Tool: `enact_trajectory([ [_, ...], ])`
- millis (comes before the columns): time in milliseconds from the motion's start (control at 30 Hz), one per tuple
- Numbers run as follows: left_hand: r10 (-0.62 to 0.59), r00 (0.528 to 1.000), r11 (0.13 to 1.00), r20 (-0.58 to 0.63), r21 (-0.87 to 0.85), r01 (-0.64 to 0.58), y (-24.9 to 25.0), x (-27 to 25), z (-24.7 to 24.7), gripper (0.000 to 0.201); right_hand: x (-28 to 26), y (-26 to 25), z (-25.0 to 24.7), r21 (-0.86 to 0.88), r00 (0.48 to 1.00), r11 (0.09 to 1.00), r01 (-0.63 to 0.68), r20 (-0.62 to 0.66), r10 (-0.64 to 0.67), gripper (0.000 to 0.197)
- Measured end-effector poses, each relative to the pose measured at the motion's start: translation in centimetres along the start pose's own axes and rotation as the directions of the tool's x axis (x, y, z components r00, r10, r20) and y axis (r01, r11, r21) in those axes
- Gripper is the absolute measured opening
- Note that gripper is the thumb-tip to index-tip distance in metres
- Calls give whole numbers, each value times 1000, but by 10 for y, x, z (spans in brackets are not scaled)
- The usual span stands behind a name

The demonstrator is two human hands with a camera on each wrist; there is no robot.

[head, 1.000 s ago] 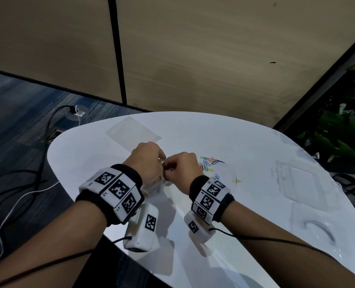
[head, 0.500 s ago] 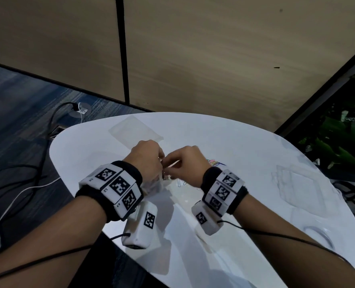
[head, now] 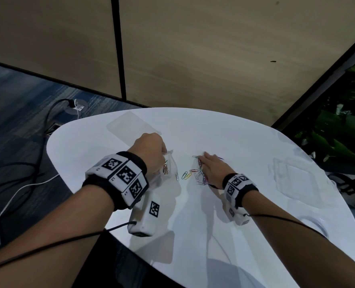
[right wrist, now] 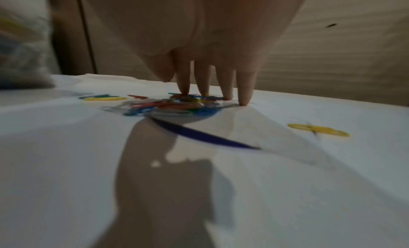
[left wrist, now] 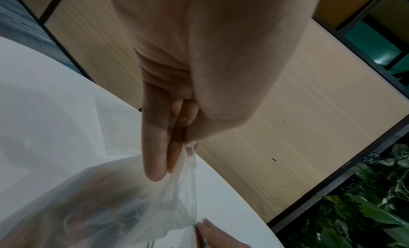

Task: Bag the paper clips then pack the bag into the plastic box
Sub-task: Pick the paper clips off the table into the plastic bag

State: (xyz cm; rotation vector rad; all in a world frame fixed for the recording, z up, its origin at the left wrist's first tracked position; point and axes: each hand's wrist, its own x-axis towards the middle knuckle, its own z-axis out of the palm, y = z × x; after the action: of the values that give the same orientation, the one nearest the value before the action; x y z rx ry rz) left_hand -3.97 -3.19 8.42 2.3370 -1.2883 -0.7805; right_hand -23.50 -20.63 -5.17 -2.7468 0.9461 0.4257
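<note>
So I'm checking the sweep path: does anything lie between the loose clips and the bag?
Nothing visible: only bare table separates the paper clips under the right hand from the bag the left hand pinches.

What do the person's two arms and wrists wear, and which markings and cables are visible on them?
Both forearms are bare, no sleeves. The left wrist and right wrist each wear a black band with white blocks bearing black square markers. Below each hangs a white camera box, and a thin black cable runs back along each arm.
</note>
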Motion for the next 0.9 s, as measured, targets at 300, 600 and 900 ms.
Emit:
enact_trajectory([
  [300, -19, 999, 1000, 31, -14, 20, -2, -6, -4, 36, -20, -23, 17, -49, 999, 998, 36, 39, -34, 39],
  [600, -22, 1000, 1000, 17, -22, 23, -23, -20, -14, 30, -29, -20, 1, 373, 929, 890, -263, -152, 338, 15],
  [900, 4, 999, 999, 48, -44, -2, -8, -23, -3, 30, -51, -69, -53, 970, 941, -243, -2, 84, 329, 15],
])
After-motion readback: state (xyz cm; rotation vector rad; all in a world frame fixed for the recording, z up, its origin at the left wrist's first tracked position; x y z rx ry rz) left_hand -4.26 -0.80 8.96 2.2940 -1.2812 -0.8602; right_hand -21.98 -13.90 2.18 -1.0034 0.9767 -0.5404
